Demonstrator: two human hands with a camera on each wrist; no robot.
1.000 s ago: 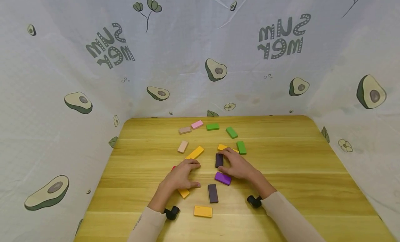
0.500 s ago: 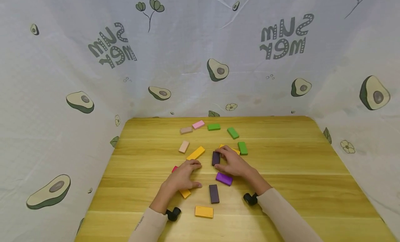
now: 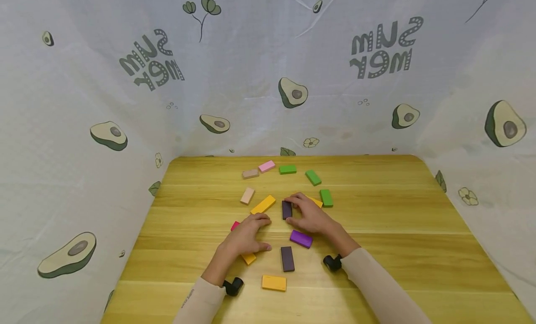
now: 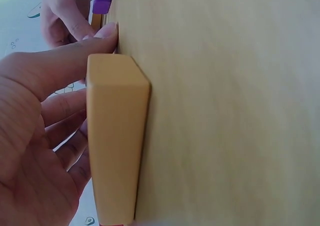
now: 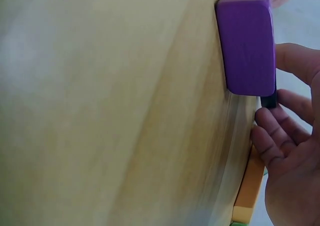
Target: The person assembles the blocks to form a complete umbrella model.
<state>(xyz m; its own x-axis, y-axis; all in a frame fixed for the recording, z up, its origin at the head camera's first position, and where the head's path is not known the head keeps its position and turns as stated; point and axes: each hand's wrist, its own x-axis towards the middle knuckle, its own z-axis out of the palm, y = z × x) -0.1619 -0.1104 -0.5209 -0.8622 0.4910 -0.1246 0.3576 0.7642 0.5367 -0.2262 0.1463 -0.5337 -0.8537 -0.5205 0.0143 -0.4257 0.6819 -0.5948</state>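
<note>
In the head view, my right hand (image 3: 313,218) pinches a black domino-like block (image 3: 286,210) endwise, fingers at its far end and thumb at its near end. A purple block (image 3: 301,239) lies just below that hand and looms large in the right wrist view, hiding most of the black one. My left hand (image 3: 244,237) hovers with loosely bent fingers and holds nothing. Partly beneath it lie a red block (image 3: 235,225) and an orange block (image 4: 117,141), which fills the middle of the left wrist view. A yellow block (image 3: 263,205) lies beyond the left fingertips.
A dark block (image 3: 287,259) and a yellow-orange block (image 3: 274,283) lie nearer me. Green blocks (image 3: 313,177), a pink block (image 3: 266,166) and tan blocks (image 3: 247,195) curve along the back. Another yellow block (image 3: 316,202) is partly behind the right hand. Printed cloth surrounds the wooden table (image 3: 398,268).
My right hand has slid the black block leftward and slightly away from me, off the yellow block's side. The left hand keeps its place; the whole view has shifted a little.
</note>
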